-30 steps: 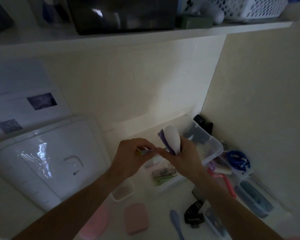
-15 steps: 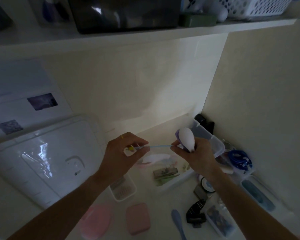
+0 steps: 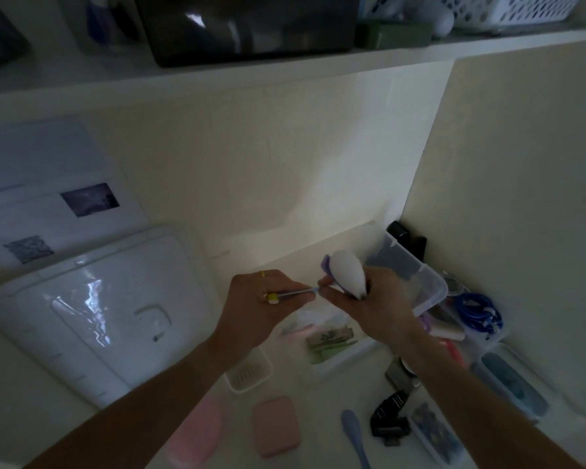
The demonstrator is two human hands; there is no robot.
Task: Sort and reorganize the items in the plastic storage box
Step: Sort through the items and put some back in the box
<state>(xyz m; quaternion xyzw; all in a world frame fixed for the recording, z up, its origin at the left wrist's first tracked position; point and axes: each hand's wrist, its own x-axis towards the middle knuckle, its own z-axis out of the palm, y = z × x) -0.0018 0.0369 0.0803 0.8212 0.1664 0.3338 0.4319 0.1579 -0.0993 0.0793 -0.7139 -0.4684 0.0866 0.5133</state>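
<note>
Head view, the only one: your left hand [image 3: 261,306] is closed in a pinch on a thin blue-grey stick [image 3: 293,293] with a yellow-and-white end, lying level between your two hands. Your right hand [image 3: 369,302] is wrapped around a white teardrop-shaped thing [image 3: 347,274] with a purple part behind it, and its fingertips [image 3: 323,284] meet the stick's other end. What the pair is, hard to say; too dim and blurred. You hold both up above the tabletop [image 3: 318,407], probably to check or fit them together before filing them. The clear plastic storage box [image 3: 430,289] sits just behind and below your right hand, near the corner of the wall, open, with flat grey pieces inside. Its big white lid [image 3: 92,313] lies well off to the left, likely parked there to keep the box free. Sorted-out bits are spread around: a small clear tray [image 3: 249,374] under your left wrist, a pink case [image 3: 276,424] and a paler pink one beside it, a blue spoon-like handle [image 3: 352,431], a black clip [image 3: 389,418], a coiled blue cable [image 3: 477,313] in a clear tub to the right. Sorting looks about midway; many items are outside the box.
</note>
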